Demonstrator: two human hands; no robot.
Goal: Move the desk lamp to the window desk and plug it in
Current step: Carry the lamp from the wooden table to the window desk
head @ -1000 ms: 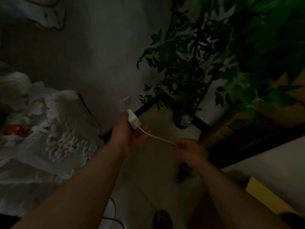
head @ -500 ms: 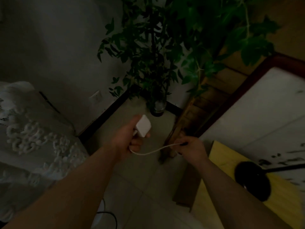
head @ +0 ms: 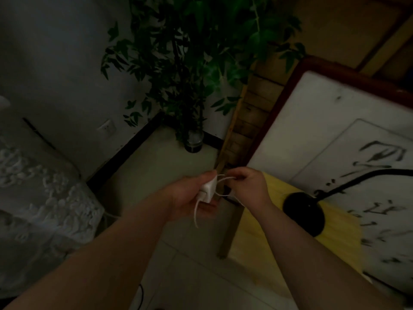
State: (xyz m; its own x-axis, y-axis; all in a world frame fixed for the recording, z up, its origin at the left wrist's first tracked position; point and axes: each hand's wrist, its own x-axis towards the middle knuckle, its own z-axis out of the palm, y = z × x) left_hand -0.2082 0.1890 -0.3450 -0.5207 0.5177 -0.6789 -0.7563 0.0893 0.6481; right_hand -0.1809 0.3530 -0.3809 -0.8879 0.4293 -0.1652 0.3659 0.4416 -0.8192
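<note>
Above the floor beside the counter [head: 263, 238], a white plug adapter [head: 209, 191] is gripped by the left hand [head: 192, 198]; its thin cord [head: 224, 179] is pinched by the right hand [head: 250, 186]. The black lamp base [head: 304, 214] rests on the counter.

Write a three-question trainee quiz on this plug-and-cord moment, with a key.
1. True or false: the left hand holds the white plug.
2. Which thing does the right hand pinch: A) a leaf, B) the cord, C) the lamp base?
3. Fill in: the wall socket is low on the wall, to the ___ of the plant in the picture.

Key
1. True; its grip is closed round the plug.
2. B; the cord loops between the two hands.
3. Left; nothing is plugged into it yet.
</note>
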